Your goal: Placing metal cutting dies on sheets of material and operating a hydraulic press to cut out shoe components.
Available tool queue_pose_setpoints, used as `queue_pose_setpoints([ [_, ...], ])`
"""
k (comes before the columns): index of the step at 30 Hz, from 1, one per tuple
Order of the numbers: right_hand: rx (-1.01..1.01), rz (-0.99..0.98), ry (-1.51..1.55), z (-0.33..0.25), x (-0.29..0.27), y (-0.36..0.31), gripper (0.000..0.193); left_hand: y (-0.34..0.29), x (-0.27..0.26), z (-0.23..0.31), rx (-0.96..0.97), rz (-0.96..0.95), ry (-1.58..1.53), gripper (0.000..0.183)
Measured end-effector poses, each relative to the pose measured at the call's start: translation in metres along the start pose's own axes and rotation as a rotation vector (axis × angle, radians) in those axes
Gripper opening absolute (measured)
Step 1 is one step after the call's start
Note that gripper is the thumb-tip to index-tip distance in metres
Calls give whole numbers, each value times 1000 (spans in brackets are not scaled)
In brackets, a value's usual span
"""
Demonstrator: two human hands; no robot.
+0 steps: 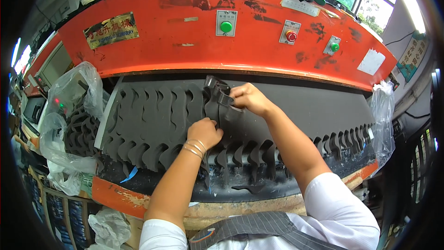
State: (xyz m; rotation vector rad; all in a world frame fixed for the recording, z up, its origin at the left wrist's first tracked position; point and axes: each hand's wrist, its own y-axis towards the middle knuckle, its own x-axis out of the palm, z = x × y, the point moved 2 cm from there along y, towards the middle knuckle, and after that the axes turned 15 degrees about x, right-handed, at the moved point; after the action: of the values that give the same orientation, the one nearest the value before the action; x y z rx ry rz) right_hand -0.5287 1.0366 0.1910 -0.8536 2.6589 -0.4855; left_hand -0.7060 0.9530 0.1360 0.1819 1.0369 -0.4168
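Note:
A dark grey foam sheet (300,106) lies on the bed of an orange cutting press (185,46). Rows of wavy shapes are cut out of its left part and along its near edge. My right hand (249,98) grips a dark metal cutting die (217,90) standing on the sheet near the middle. Just below the die, my left hand (205,132), with thin bangles on the wrist, presses down on the foam with its fingers curled.
A clear plastic bag (76,111) with several cut grey pieces hangs at the left. Another clear bag (381,115) hangs at the right end. Green and red buttons (226,26) sit on the press front. Foam scraps (249,187) lie on the near edge.

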Motion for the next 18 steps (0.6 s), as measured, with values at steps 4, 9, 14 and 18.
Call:
queue_pose_setpoints([
  [4,-128,209,-303,9,8,-16,15,41,-25,-7,-58,-101,141,30],
  [9,-72,203,-611,61,25,-2,35,38,14,-25,211,318,230,36],
  [14,-39,448,-683,59,44,-45,86,36,15,-33,185,366,176,33],
  [18,-41,533,-803,67,62,-35,97,43,14,-26,136,354,148,39],
])
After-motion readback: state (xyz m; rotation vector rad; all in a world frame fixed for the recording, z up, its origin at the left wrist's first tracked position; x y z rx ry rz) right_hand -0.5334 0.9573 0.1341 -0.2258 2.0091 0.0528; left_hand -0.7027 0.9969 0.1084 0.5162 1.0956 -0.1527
